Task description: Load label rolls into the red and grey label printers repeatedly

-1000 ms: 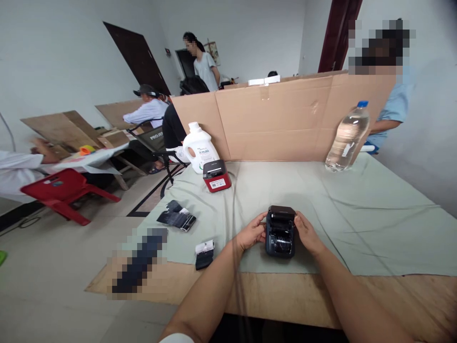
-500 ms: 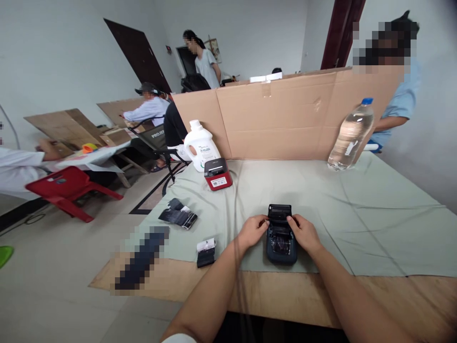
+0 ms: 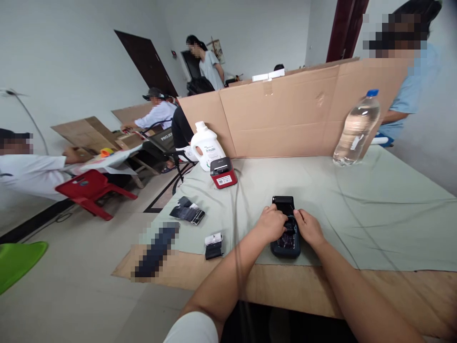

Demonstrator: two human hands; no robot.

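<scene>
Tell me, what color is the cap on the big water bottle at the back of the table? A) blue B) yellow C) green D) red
A: the clear water bottle standing by the cardboard wall has a blue cap on top.

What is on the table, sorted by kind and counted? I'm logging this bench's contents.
Small printers: 2, the dark printer under the left hand and right hand, and the red printer.
Bottles: 2, the white jug and the clear water bottle.
Small black items: 2, the black pack and the black-and-white piece.
Blurred dark object: 1.
Total: 7.
</scene>
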